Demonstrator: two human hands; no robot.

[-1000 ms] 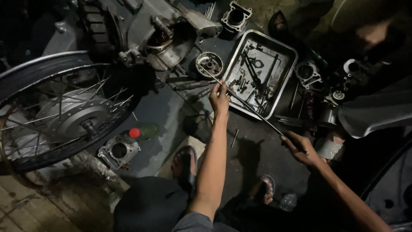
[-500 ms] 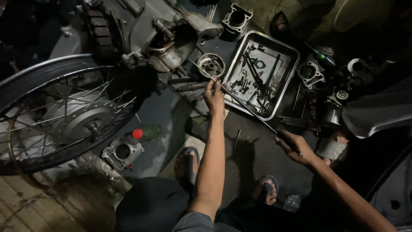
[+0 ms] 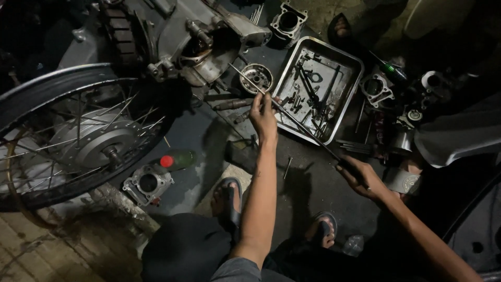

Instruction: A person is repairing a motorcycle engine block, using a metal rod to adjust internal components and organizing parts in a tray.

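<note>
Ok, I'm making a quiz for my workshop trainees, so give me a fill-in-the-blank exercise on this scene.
1. Both hands hold one long thin metal ____.
2. The left hand grips it beside the rectangular metal ____ of small parts.
3. The bottle lying on the floor near the spoked wheel has a ____ cap.
4. The right hand grips the rod's ____ end, nearer the person.

Missing words: rod; tray; red; lower

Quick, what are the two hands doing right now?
Left hand: closed, fingers pinching the long thin metal rod near its middle.
Right hand: closed around the rod's lower end.
</note>
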